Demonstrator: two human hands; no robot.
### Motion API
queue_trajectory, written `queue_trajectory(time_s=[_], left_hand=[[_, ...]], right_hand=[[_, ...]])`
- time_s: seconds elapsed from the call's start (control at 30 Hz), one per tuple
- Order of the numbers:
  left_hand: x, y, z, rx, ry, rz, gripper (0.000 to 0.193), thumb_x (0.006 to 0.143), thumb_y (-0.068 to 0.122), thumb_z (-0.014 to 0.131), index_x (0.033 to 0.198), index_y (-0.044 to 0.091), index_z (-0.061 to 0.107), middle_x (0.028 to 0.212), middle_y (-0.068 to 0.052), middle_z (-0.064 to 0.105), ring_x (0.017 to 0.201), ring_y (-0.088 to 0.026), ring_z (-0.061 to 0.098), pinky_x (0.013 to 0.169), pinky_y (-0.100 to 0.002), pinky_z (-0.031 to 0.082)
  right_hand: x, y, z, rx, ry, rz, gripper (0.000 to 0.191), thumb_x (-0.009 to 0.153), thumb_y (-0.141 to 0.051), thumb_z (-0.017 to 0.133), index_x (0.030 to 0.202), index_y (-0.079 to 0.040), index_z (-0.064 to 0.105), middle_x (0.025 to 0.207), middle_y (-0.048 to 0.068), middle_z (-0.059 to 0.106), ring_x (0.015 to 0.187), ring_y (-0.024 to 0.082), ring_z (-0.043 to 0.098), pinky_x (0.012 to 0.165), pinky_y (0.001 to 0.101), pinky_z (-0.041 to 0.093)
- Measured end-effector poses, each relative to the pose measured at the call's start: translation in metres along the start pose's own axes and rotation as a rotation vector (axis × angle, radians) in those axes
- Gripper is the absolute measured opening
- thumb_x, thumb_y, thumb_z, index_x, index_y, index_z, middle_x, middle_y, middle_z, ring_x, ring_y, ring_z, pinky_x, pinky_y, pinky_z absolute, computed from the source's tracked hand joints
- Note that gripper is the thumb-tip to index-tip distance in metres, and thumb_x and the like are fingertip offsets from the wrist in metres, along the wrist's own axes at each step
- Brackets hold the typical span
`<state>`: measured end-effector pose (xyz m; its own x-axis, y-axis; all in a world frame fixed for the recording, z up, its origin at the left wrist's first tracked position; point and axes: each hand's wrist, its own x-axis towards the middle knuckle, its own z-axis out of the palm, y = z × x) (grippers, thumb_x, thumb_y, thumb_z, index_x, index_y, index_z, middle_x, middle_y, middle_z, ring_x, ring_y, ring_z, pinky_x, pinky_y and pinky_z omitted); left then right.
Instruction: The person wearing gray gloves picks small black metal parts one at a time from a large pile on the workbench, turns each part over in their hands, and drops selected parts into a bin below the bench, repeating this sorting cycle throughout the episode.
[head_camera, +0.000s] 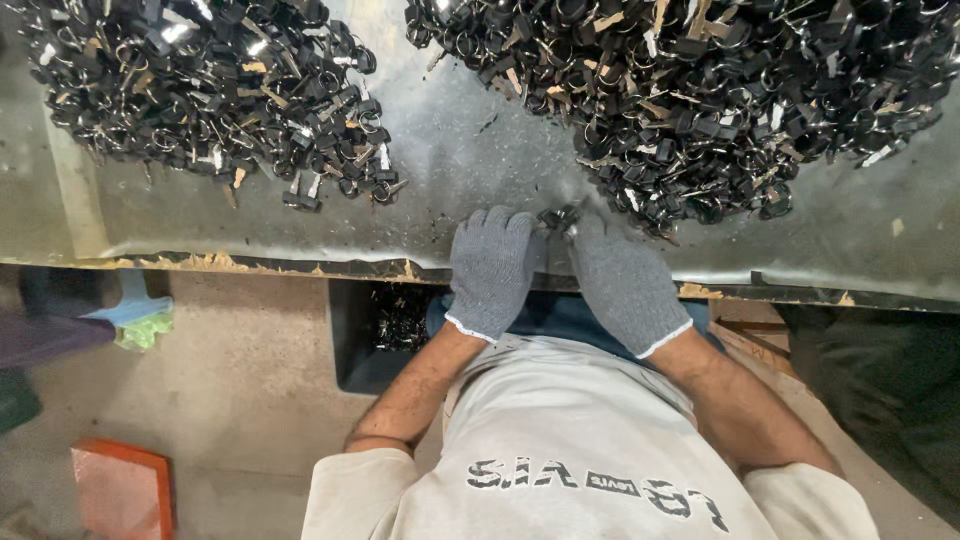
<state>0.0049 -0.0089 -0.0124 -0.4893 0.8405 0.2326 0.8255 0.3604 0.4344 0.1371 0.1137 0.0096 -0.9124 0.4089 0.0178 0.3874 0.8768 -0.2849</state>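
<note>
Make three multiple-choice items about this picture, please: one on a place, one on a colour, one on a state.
1. Where does the small dark metal part sit?
A. on the floor
B. between the two gloved hands at the table's edge
C. in the orange box

2. What colour are the knitted gloves?
A. grey
B. red
C. yellow

3. How do the black plastic and metal pieces lie on the grey metal table?
A. in neat rows
B. in one stack
C. in two loose heaps

Answers: 1 B, the left hand and right hand meet around it; 2 A, both gloves are grey; 3 C, a left heap and a right heap lie apart.
</note>
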Motion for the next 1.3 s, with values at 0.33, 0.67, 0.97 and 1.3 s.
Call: queue_trajectory(time_s=[0.33,0.67,0.97,1.3], left_hand=[[0.002,-0.001,0.000,-0.274,-0.078,0.042,0.037,0.085,0.001,0.064,0.121,0.008,0.065,0.095,-0.011,0.066,0.093,-0.033,0.066,0.084,-0.046,0.052],[-0.003,-0.007,0.002,-0.319,-0.029,0.093,0.039,0.084,0.005,0.065,0.124,0.004,0.062,0.100,-0.014,0.066,0.095,-0.035,0.065,0.088,-0.047,0.052],[0.014,-0.010,-0.017,-0.278,-0.203,0.048,0.023,0.090,0.012,0.072,0.112,0.012,0.068,0.092,-0.010,0.067,0.093,-0.033,0.067,0.083,-0.048,0.052],[0.125,-0.006,-0.014,0.104,0.070,0.565,0.034,0.086,0.009,0.065,0.117,0.019,0.072,0.112,-0.009,0.066,0.102,-0.026,0.062,0.084,-0.039,0.052]], right_hand=[[-0.002,-0.013,0.010,-0.124,-0.134,0.040,0.015,0.101,-0.018,0.059,0.104,-0.004,0.061,0.084,0.014,0.069,0.066,0.027,0.072,0.051,0.0398,0.057],[0.007,0.010,0.010,0.265,-0.064,-0.078,0.030,0.092,-0.024,0.064,0.104,0.002,0.056,0.078,0.020,0.065,0.066,0.040,0.069,0.055,0.0468,0.054],[0.004,0.008,0.008,0.077,-0.182,0.063,0.027,0.102,-0.023,0.061,0.116,-0.001,0.058,0.079,0.017,0.069,0.068,0.035,0.072,0.056,0.0461,0.058],[0.006,0.005,0.010,0.107,-0.198,0.096,0.037,0.101,-0.027,0.065,0.123,0.002,0.061,0.088,0.020,0.071,0.077,0.038,0.072,0.066,0.0495,0.059]])
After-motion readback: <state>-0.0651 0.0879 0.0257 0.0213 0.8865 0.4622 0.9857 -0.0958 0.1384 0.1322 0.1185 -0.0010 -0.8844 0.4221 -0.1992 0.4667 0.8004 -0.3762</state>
